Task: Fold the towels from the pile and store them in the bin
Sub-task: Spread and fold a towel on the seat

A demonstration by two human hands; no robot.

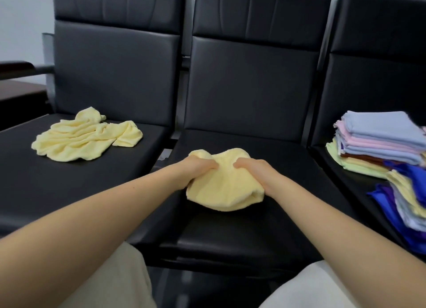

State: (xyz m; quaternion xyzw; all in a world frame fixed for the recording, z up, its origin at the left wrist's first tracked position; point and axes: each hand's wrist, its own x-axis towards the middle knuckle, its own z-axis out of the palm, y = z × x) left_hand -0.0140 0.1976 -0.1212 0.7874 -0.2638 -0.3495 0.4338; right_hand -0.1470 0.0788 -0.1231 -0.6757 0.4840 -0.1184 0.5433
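A pale yellow towel (221, 187) lies bunched on the middle black seat (242, 238). My left hand (196, 169) grips its left upper part with curled fingers. My right hand (255, 171) grips its right upper part the same way, the two hands close together. A second pale yellow towel (85, 137) lies crumpled and loose on the left seat. On the right seat stands a stack of folded towels (378, 141) in blue, pink, brown and yellow. No bin is in view.
Three black padded seats stand side by side with tall backrests (251, 81). More cloths in blue, yellow and grey (405, 201) spill toward the front of the right seat. A dark armrest (16, 68) is at far left. My light trousers (110, 282) show below.
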